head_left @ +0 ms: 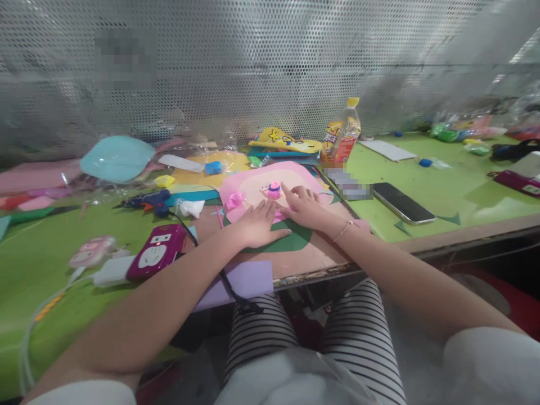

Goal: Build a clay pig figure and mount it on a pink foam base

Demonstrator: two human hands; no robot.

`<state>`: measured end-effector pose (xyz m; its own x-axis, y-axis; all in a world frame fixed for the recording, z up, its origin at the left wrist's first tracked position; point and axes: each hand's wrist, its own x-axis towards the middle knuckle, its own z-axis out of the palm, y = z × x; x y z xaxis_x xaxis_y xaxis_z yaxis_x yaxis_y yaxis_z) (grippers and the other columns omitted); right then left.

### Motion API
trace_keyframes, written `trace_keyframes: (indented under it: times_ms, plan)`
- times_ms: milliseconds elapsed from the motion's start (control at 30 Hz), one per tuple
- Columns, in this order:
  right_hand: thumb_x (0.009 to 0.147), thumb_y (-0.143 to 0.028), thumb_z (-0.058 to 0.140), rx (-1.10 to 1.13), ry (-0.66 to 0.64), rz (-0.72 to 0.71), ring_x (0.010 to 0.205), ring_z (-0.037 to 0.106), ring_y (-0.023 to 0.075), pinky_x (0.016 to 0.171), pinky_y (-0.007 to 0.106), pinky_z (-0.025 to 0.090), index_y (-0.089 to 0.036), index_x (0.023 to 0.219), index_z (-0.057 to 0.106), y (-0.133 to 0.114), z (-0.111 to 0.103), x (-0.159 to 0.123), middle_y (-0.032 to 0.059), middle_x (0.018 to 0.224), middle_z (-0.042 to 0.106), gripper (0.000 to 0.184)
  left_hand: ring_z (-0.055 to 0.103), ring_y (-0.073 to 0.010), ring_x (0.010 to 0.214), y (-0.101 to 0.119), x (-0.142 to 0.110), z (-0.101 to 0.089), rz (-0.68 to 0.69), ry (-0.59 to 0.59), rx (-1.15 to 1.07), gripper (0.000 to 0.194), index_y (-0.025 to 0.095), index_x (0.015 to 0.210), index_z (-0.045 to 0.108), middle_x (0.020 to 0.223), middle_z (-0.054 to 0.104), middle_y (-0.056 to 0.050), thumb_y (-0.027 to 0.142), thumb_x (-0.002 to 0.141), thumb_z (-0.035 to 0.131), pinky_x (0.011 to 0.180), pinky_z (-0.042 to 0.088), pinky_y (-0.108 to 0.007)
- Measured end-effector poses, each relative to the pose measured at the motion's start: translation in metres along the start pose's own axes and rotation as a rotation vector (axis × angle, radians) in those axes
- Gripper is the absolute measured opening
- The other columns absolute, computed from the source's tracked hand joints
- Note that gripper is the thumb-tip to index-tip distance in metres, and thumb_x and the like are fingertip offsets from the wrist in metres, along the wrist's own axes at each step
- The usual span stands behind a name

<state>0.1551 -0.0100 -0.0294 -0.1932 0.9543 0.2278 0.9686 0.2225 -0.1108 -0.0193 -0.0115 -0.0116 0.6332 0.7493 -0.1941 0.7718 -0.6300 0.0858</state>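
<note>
A pink paper cutout (291,171) with a paler middle lies in front of me over a dark green sheet (291,239). On it sits a small pink clay-like figure (274,190) with a blue band. A pink lump (235,200) rests near the cutout's left edge. My left hand (258,226) lies flat over the front edge, fingers stretched toward the figure and thumb out to the right. Beside the figure's right side is my right hand (304,207), fingers apart and index finger extended; whether that fingertip touches the figure I cannot tell. Neither hand visibly holds anything.
Left are a glue gun (158,201), a purple power strip (156,251) with a white plug and cable, and a light blue shape (118,158). A drink bottle (342,135) stands behind. Right lies a phone (403,202). A perforated metal panel (236,67) closes the back.
</note>
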Motion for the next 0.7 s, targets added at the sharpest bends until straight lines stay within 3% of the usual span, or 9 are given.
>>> trace_keyframes:
  times_ms: [100,400,567,700]
  plan:
    - [0.084,-0.057,0.041,-0.019,-0.024,-0.042,0.107,0.043,0.0316,0.092,0.049,0.028,-0.030,0.146,0.014,0.0017,0.0002,-0.0010,0.0136,0.127,0.039,0.073,0.002,-0.0286,0.140,-0.0006,0.0001,0.0007,0.008,0.020,0.007,0.092,0.003,0.144,0.010,0.151,0.001,-0.017,0.070,0.081,0.021,0.112,0.012,-0.045]
    - [0.081,-0.064,0.042,0.052,-0.036,0.005,0.113,0.041,0.0346,0.092,0.048,0.031,-0.033,0.145,0.016,0.0008,0.0003,0.0030,0.0130,0.123,0.042,0.075,-0.002,-0.0280,0.140,-0.0004,-0.0004,0.0004,0.003,-0.006,0.017,0.093,0.002,0.145,0.005,0.151,-0.002,-0.018,0.069,0.082,0.019,0.112,0.011,-0.045]
    - [0.087,-0.055,0.036,0.121,0.041,0.035,0.112,0.042,0.0314,0.091,0.045,0.034,-0.027,0.146,0.019,0.0056,0.0022,0.0081,0.0143,0.122,0.044,0.068,-0.002,-0.0280,0.139,-0.0027,-0.0018,-0.0022,0.029,-0.011,0.009,0.095,0.000,0.144,0.005,0.151,-0.002,-0.019,0.069,0.082,0.020,0.113,0.009,-0.041]
    - [0.083,-0.061,0.039,0.064,0.053,0.026,0.111,0.043,0.0349,0.092,0.050,0.031,-0.028,0.145,0.021,0.0049,0.0021,0.0057,0.0145,0.125,0.042,0.072,0.001,-0.0282,0.140,-0.0034,-0.0023,-0.0056,0.014,-0.029,0.015,0.096,0.001,0.144,0.007,0.151,0.001,-0.018,0.071,0.080,0.022,0.113,0.010,-0.043]
